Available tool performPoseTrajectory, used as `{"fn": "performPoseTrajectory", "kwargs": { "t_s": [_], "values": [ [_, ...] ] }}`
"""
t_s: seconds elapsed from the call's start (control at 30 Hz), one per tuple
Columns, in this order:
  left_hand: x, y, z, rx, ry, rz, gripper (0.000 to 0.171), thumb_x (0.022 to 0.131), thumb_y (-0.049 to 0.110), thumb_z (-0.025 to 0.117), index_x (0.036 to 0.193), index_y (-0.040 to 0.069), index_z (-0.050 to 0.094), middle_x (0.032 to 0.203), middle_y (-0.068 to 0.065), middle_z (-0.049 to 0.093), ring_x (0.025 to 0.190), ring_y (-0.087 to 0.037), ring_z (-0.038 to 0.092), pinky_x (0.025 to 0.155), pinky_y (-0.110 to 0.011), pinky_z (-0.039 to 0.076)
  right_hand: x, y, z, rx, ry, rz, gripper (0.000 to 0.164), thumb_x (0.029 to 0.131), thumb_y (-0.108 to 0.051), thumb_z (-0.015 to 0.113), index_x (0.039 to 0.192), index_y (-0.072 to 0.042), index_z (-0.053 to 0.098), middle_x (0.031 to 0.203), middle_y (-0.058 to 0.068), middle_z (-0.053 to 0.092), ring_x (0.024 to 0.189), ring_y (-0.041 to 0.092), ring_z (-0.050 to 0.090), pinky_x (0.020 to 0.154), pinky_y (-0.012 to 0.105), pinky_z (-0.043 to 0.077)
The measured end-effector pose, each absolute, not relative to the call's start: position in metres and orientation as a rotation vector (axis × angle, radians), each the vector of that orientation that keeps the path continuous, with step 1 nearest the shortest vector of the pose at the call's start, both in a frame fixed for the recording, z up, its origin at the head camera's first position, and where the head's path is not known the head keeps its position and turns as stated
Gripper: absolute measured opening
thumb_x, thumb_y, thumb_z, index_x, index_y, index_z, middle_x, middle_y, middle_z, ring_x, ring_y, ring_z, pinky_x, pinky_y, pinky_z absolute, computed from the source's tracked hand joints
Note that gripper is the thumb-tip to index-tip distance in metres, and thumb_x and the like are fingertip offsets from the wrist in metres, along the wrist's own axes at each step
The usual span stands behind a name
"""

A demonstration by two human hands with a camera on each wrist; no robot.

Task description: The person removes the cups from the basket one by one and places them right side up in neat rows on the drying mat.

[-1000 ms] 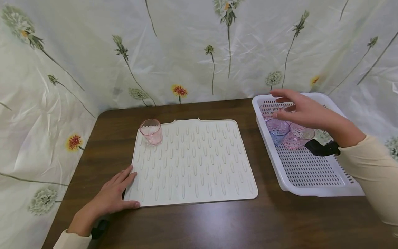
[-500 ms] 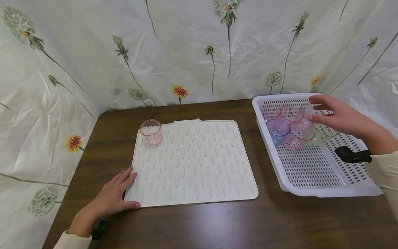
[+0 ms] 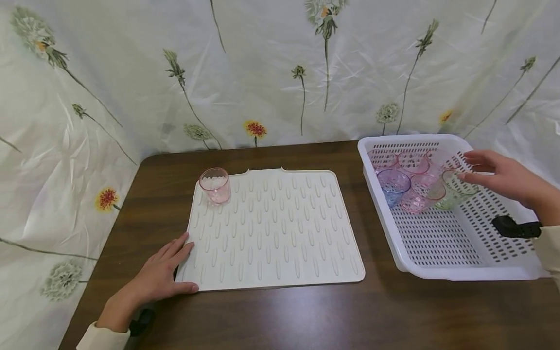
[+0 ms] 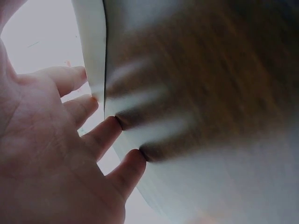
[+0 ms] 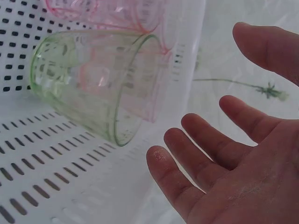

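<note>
My left hand (image 3: 159, 272) rests at the near left corner of a white ribbed mat (image 3: 280, 233), its fingertips and thumb touching the mat's edge. On the mat's far left corner stands a pink glass (image 3: 215, 187), upright. My right hand (image 3: 507, 177) hovers over the right part of a white plastic basket (image 3: 437, 272), holding nothing. Nearest to it is a green glass (image 3: 455, 194); in the right wrist view the extended fingers are apart from the green glass (image 5: 93, 84). Left of the green one are a pink glass (image 3: 422, 194) and a blue-purple glass (image 3: 393, 187).
Several more pink glasses (image 3: 411, 163) stand behind, at the basket's far side. A dark wooden table (image 3: 306, 316) carries the mat and basket. A flower-patterned sheet (image 3: 262, 73) hangs behind and at the left. Dark cameras (image 3: 516, 227) are strapped to the wrists.
My right hand has moved right across the basket, from over the blue-purple and pink glasses to beside the green glass, uncovering the others. The left hand has stayed on the mat's edge.
</note>
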State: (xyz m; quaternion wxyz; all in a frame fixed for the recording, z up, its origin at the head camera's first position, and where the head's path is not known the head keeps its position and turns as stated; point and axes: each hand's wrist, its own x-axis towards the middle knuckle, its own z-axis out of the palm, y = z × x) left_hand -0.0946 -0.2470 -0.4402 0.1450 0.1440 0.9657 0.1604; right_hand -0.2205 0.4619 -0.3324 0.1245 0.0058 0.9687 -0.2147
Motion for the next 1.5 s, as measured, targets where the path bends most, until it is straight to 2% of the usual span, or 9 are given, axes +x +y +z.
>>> {"fn": "performPoseTrajectory", "kwargs": {
  "t_s": [0.23, 0.77, 1.17, 1.37, 1.5],
  "values": [
    [-0.095, -0.247, -0.439, 0.423, 2.783, 0.465, 0.104, 0.074, 0.063, 0.076, 0.152, 0.007, 0.037, 0.165, -0.019, 0.021, 0.145, -0.050, 0.028, 0.106, -0.073, 0.031, -0.223, 0.469, -0.344, 0.039, 2.791, -0.620, 0.100, 0.096, -0.050, 0.057, 0.155, 0.006, -0.001, 0.154, 0.043, 0.009, 0.130, 0.061, 0.021, 0.097, 0.081, 0.029],
    [-0.095, -0.247, -0.439, 0.411, 2.775, 0.474, 0.104, 0.074, 0.063, 0.076, 0.153, 0.007, 0.036, 0.165, -0.019, 0.020, 0.145, -0.050, 0.027, 0.108, -0.073, 0.029, -0.229, 0.460, -0.352, -0.031, 2.738, -0.596, 0.098, 0.095, -0.035, 0.065, 0.153, 0.011, 0.002, 0.153, 0.045, 0.011, 0.136, 0.066, 0.016, 0.103, 0.079, 0.023],
    [-0.095, -0.249, -0.439, 0.419, 2.790, 0.477, 0.104, 0.074, 0.063, 0.076, 0.153, 0.008, 0.036, 0.165, -0.018, 0.020, 0.146, -0.048, 0.027, 0.107, -0.072, 0.030, -0.221, 0.457, -0.357, -0.135, 2.829, -0.393, 0.091, 0.086, -0.021, 0.074, 0.149, 0.014, 0.019, 0.144, 0.045, 0.027, 0.128, 0.063, 0.029, 0.102, 0.077, 0.028],
    [-0.095, -0.249, -0.440, 0.416, 2.788, 0.466, 0.105, 0.074, 0.064, 0.075, 0.153, 0.008, 0.036, 0.166, -0.017, 0.019, 0.146, -0.048, 0.025, 0.107, -0.073, 0.029, -0.216, 0.452, -0.358, -0.166, 2.819, -0.399, 0.089, 0.084, -0.013, 0.074, 0.151, 0.011, 0.020, 0.146, 0.045, 0.025, 0.129, 0.064, 0.027, 0.102, 0.077, 0.026],
    [-0.095, -0.249, -0.441, 0.418, 2.790, 0.467, 0.104, 0.074, 0.065, 0.074, 0.153, 0.009, 0.036, 0.166, -0.017, 0.019, 0.146, -0.047, 0.025, 0.107, -0.073, 0.029, -0.213, 0.450, -0.360, -0.167, 2.807, -0.419, 0.091, 0.085, -0.014, 0.075, 0.152, 0.010, 0.018, 0.148, 0.044, 0.024, 0.127, 0.065, 0.030, 0.101, 0.077, 0.029]
  ]
}}
